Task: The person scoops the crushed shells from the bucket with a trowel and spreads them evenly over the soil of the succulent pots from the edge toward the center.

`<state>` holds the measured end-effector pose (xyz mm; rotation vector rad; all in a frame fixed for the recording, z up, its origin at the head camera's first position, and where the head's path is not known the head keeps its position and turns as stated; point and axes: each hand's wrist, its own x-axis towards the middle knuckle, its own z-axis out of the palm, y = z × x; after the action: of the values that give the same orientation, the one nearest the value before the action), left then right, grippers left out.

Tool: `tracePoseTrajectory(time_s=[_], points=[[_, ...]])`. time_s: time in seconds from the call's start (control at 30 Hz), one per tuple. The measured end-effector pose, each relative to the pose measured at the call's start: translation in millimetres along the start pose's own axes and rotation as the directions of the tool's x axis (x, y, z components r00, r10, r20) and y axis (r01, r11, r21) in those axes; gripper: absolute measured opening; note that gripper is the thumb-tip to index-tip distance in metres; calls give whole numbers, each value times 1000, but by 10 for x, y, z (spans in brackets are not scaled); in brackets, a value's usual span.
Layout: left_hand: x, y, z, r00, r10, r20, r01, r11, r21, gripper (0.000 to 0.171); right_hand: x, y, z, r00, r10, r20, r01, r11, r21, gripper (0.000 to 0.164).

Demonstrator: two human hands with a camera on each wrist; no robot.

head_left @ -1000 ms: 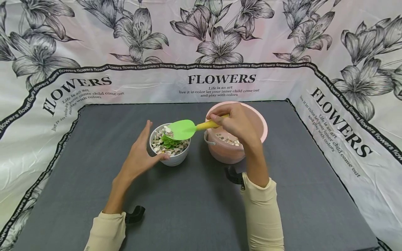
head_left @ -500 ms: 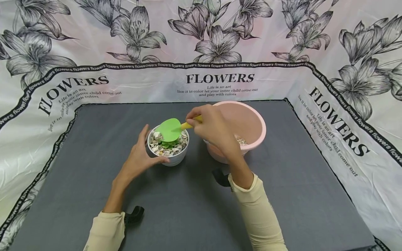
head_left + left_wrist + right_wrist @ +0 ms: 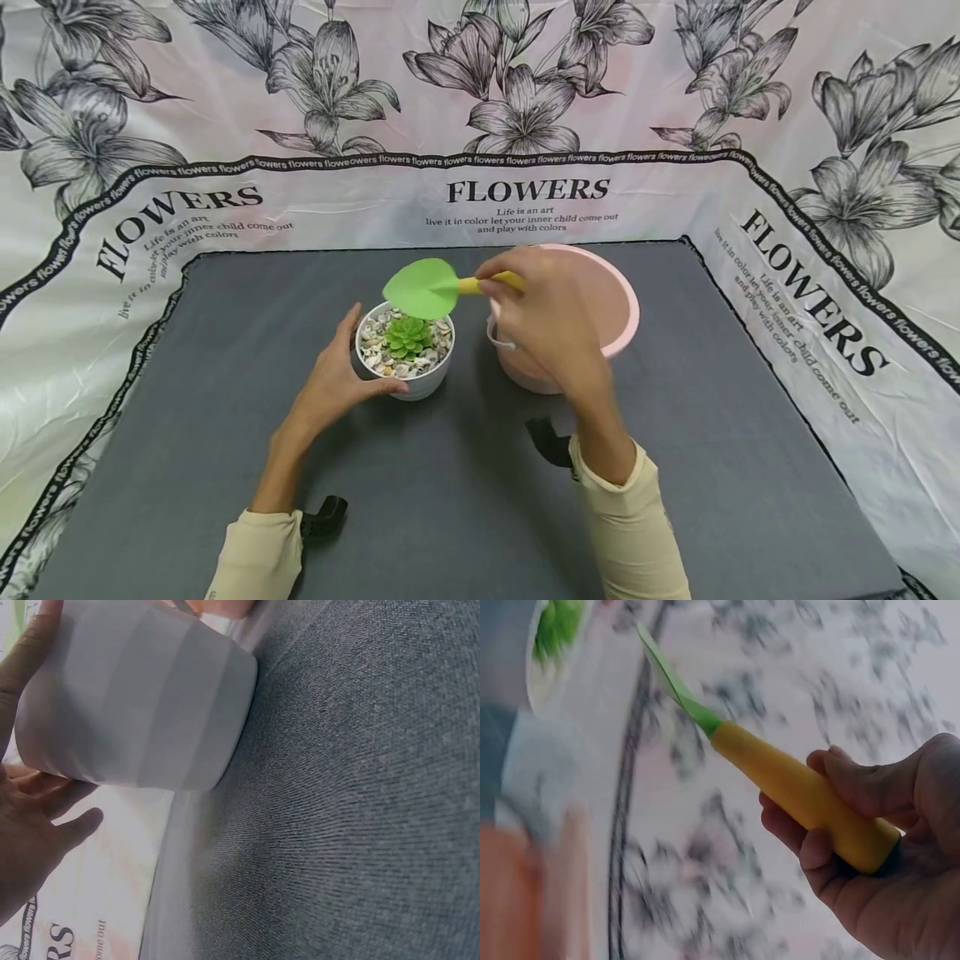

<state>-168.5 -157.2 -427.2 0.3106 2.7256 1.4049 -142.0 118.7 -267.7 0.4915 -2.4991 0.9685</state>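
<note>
Thumb and fingers of my left hand (image 3: 333, 379) hold a white ribbed plant pot (image 3: 426, 387) from its left side. The pot stands on the cloth; in the left wrist view its wall (image 3: 157, 705) fills the upper left. Inside it a green succulent (image 3: 408, 337) sits among pale pebbles (image 3: 377, 346). My right hand (image 3: 551, 317) grips the yellow handle of a small trowel (image 3: 423, 289). The green blade is raised over the pot's back rim, and no pebbles show on it. In the right wrist view, fingers and thumb wrap the handle (image 3: 795, 791).
Right of the pot stands a pink bucket (image 3: 628, 333) with a pale handle, partly covered by my right hand. Dark grey cloth (image 3: 450, 500) covers the surface. Behind it and at both sides hangs a white flower-printed sheet (image 3: 360, 204).
My right hand has carried the trowel left and tipped it over the pot, then lifted it back up and right, uncovering the succulent. The left hand has stayed at the pot.
</note>
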Motion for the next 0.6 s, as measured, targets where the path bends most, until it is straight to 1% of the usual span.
tracePoseTrajectory(time_s=[0.07, 0.13, 0.17, 0.23, 0.27, 0.33, 0.4, 0.43, 0.47, 0.53, 0.6], points=[[13, -3, 2, 1000, 7, 2, -7, 1000, 20, 134, -56, 95, -215, 993, 25, -119, -25, 1000, 0, 12], [21, -5, 0, 1000, 15, 2, -15, 999, 33, 131, -121, 193, -453, 972, 80, -219, -85, 996, -11, 12], [19, -4, -4, 1000, 17, 1, -17, 999, 34, 130, -159, 241, -569, 961, 115, -252, -125, 992, -22, 12], [9, -9, -9, 1000, 17, 1, -17, 999, 45, 128, -230, 360, -763, 950, 164, -265, -192, 978, -81, 12], [3, -6, -14, 1000, 19, 1, -19, 998, 52, 128, -255, 425, -834, 952, 184, -245, -215, 971, -107, 13], [-4, -3, -15, 1000, 19, 0, -19, 998, 59, 127, -265, 566, -899, 962, 216, -165, -241, 959, -149, 14], [-5, -5, -12, 1000, 26, -6, -25, 998, 63, 127, -221, 722, -861, 970, 239, -40, -243, 956, -167, 15], [-5, -3, -11, 1000, 30, -10, -29, 997, 67, 127, -184, 798, -815, 967, 252, 32, -244, 956, -163, 15], [-4, 0, -8, 999, 35, -12, -34, 997, 67, 127, -143, 876, -758, 960, 258, 105, -240, 958, -160, 15], [-4, -4, 3, 999, 40, -6, -39, 997, 68, 127, -76, 1023, -633, 933, 278, 227, -245, 956, -163, 14], [-6, -2, 15, 999, 45, 2, -45, 996, 72, 127, -36, 1148, -532, 907, 298, 299, -251, 950, -186, 14]])
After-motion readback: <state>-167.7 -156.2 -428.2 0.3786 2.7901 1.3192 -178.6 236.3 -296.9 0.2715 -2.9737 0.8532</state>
